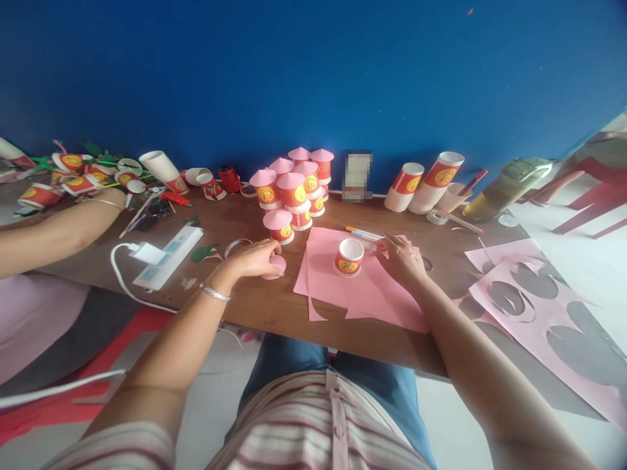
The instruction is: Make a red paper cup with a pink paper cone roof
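My left hand (253, 258) rests on the brown table (274, 303), fingers curled round a small pink paper cone (277, 264). My right hand (401, 256) lies on pink paper sheets (362, 287), pinching a glue stick or pen (368, 245) I cannot make out well. Between my hands stands a red paper cup (348, 256) with a yellow emblem, open side up. Just behind it lies an orange-tipped marker (363, 232). A cluster of red cups capped with pink cones (292, 186) stands a little beyond my left hand.
A white power strip (169, 256) with plug and cable lies left. Another person's arm (59, 228) reaches in beside cut cups and scraps (88, 173). Stacked cups (426, 179), tape roll (437, 216) and bottle (504, 186) are at the right back. Pink sheets with cut-out holes (548, 313) lie right.
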Demonstrator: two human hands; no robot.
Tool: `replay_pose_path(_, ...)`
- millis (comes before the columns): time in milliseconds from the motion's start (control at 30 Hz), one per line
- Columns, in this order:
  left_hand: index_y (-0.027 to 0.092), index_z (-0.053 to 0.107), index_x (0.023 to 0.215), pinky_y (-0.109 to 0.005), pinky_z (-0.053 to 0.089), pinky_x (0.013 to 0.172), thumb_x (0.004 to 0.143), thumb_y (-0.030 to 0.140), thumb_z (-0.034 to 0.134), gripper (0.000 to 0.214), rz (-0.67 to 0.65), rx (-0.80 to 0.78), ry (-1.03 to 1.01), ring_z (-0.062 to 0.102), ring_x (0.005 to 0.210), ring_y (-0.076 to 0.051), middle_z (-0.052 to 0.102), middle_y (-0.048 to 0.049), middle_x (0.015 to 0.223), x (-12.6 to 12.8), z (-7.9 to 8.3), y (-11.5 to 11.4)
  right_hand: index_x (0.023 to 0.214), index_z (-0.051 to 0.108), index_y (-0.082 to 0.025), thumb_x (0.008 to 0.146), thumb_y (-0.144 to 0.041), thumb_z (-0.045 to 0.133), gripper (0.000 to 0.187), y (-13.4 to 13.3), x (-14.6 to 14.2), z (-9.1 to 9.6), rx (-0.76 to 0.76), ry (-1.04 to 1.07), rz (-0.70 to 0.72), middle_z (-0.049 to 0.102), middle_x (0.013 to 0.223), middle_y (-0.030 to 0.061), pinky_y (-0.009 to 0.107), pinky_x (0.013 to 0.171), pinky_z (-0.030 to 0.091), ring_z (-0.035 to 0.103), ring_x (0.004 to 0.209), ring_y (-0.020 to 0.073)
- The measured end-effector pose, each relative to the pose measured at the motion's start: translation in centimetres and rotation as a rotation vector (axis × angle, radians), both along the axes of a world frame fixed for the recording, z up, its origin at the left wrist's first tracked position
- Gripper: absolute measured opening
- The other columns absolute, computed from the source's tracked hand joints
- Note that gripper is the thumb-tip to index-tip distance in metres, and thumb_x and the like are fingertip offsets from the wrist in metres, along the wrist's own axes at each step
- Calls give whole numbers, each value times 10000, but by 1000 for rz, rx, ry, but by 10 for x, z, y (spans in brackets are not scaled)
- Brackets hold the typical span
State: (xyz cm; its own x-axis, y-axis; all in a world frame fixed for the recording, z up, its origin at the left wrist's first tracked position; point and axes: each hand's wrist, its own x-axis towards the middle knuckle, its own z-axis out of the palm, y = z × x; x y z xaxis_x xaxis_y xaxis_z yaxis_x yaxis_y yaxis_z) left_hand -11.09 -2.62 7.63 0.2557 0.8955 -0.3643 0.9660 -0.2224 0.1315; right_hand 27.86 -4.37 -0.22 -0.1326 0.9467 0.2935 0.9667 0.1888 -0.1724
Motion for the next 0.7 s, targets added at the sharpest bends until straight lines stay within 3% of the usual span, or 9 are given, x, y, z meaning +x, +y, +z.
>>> replay_pose_path(167, 288, 607, 1303, -393, 498, 1047, 711, 490, 707, 633, -5, 20, 18, 617, 1309, -319, 580, -47, 1492, -3, 0, -3, 1014, 718, -219, 946, -262, 656, 101, 1, 1, 0, -20, 13, -4, 763, 1079, 83, 321, 727, 415, 646, 1070, 282)
replay_pose_path(300, 260, 601, 1299, -374, 501, 1022, 719, 504, 724, 642, -12, -34, -24, 648, 1236, -293, 640, -61, 1397, -6, -2, -4, 990, 719, -216, 940, -264, 647, 100, 0, 1, 2, -23, 44, -4, 759, 1066, 85, 320, 707, 416, 651, 1029, 272)
replay_pose_path(533, 229, 674, 964, -322, 473, 857, 716, 536, 778, 408, -50, -16, -71, 672, 1033, -263, 696, -52, 1201, -9, -6, -1, 925, 717, -227, 928, -274, 619, 109, 1, 1, 3, -30, 83, -11, 756, 1015, 84, 322, 684, 408, 645, 987, 271)
replay_pose_path(700, 204, 647, 713, -296, 432, 763, 719, 536, 799, 365, 18, 64, -296, 628, 844, -192, 697, -8, 1003, -8, -6, 1, 903, 718, -233, 918, -281, 604, 125, 3, 2, 0, -24, 126, -17, 751, 977, 86, 324, 688, 429, 647, 973, 273)
